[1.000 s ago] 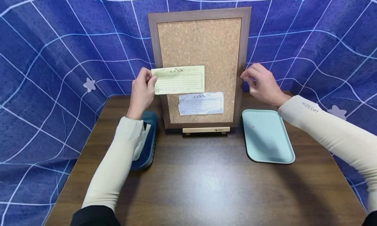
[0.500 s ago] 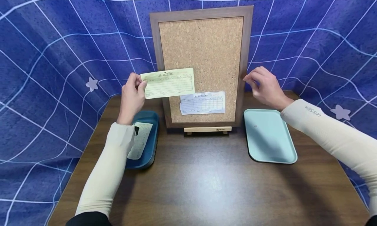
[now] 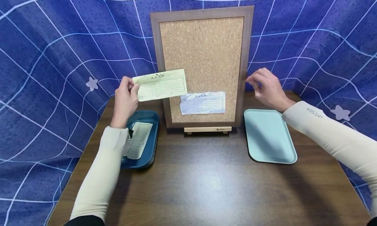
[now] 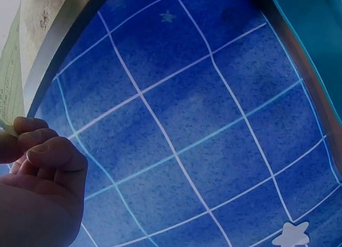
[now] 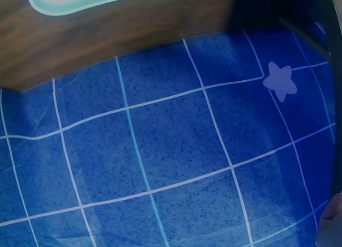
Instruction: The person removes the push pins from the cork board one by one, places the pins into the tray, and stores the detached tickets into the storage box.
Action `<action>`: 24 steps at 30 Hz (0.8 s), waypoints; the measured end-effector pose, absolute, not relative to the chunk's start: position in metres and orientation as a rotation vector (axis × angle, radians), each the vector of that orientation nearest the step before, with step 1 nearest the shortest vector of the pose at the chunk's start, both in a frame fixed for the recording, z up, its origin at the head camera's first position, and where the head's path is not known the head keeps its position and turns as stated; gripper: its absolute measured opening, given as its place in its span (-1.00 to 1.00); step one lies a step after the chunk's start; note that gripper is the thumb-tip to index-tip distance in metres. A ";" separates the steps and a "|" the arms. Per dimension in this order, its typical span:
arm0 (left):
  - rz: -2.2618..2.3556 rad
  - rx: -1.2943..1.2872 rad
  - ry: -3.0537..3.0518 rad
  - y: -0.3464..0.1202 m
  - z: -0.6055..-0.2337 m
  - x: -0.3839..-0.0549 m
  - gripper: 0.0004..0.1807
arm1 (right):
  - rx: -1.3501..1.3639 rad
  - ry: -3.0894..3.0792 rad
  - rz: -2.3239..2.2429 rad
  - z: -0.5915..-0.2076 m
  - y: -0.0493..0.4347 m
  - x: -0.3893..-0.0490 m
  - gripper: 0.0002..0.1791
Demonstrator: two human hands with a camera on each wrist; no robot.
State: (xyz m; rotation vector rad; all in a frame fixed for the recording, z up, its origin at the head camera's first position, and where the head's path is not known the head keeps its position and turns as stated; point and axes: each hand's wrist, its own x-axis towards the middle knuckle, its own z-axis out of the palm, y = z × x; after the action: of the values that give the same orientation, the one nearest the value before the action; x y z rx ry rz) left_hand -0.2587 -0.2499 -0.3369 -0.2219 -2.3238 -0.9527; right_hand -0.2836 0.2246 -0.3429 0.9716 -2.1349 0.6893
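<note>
My left hand [image 3: 126, 100] pinches the left end of a pale yellow-green printed form slip [image 3: 162, 84] between thumb and fingers. The slip is tilted, its right part in front of the cork board [image 3: 203, 52]. In the left wrist view that hand [image 4: 45, 177] holds the slip [image 4: 10, 76] by a corner. A pale bluish printed form [image 3: 203, 103] lies flat on the board's lower part. My right hand [image 3: 269, 90] is at the board's right frame edge, thumb and fingertips drawn together. Whether anything small is between them is too small to tell.
A dark blue tray [image 3: 156, 137] at the left holds another form slip [image 3: 141, 141] and a small black item partly behind my wrist. A light teal tray [image 3: 271, 137] at the right has a tiny reddish piece on it. The board stands on a small wooden stand [image 3: 206, 130].
My left hand has drawn the yellow-green slip leftward and slightly down, tilting it and uncovering more cork. The right hand has shifted slightly right and down.
</note>
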 end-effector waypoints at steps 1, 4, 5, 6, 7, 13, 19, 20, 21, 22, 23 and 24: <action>-0.949 -0.219 -2.325 -0.251 -0.337 -0.258 -0.89 | 0.964 -2.134 0.696 -0.344 0.225 -0.283 -0.81; -0.932 -0.207 -2.328 -0.255 -0.337 -0.255 -0.88 | 0.951 -2.135 0.695 -0.345 0.226 -0.281 -0.79; -0.925 -0.201 -2.329 -0.257 -0.336 -0.253 -0.88 | 0.950 -2.135 0.691 -0.345 0.227 -0.281 -0.79; -0.920 -0.193 -2.333 -0.259 -0.336 -0.252 -0.88 | 0.947 -2.130 0.695 -0.345 0.227 -0.281 -0.78; -0.912 -0.185 -2.337 -0.261 -0.336 -0.250 -0.88 | 0.943 -2.125 0.699 -0.345 0.227 -0.281 -0.78; -0.876 -0.159 -2.346 -0.272 -0.335 -0.241 -0.86 | 0.933 -2.118 0.684 -0.343 0.228 -0.282 -0.81; -0.861 -0.129 -2.342 -0.288 -0.334 -0.233 -0.86 | 0.921 -2.134 0.680 -0.345 0.229 -0.280 -0.84; -0.857 -0.120 -2.345 -0.290 -0.334 -0.232 -0.86 | 0.913 -2.136 0.688 -0.346 0.229 -0.279 -0.84; -0.852 -0.111 -2.349 -0.293 -0.334 -0.230 -0.86 | 0.904 -2.144 0.686 -0.347 0.229 -0.279 -0.84; -0.848 -0.103 -2.352 -0.296 -0.334 -0.229 -0.86 | 0.893 -2.149 0.691 -0.348 0.229 -0.278 -0.84; -0.841 -0.094 -2.356 -0.299 -0.334 -0.227 -0.86 | 0.881 -2.155 0.691 -0.349 0.230 -0.277 -0.84; -0.836 -0.088 -2.359 -0.302 -0.335 -0.225 -0.86 | 0.866 -2.159 0.695 -0.350 0.230 -0.276 -0.84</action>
State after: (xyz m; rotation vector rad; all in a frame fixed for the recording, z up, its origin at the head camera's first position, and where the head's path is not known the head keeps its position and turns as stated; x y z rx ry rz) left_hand -0.2253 -0.3019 -0.3347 -0.0882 -2.3595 -0.8363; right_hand -0.2764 0.2300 -0.3497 0.8662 -2.1589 0.6948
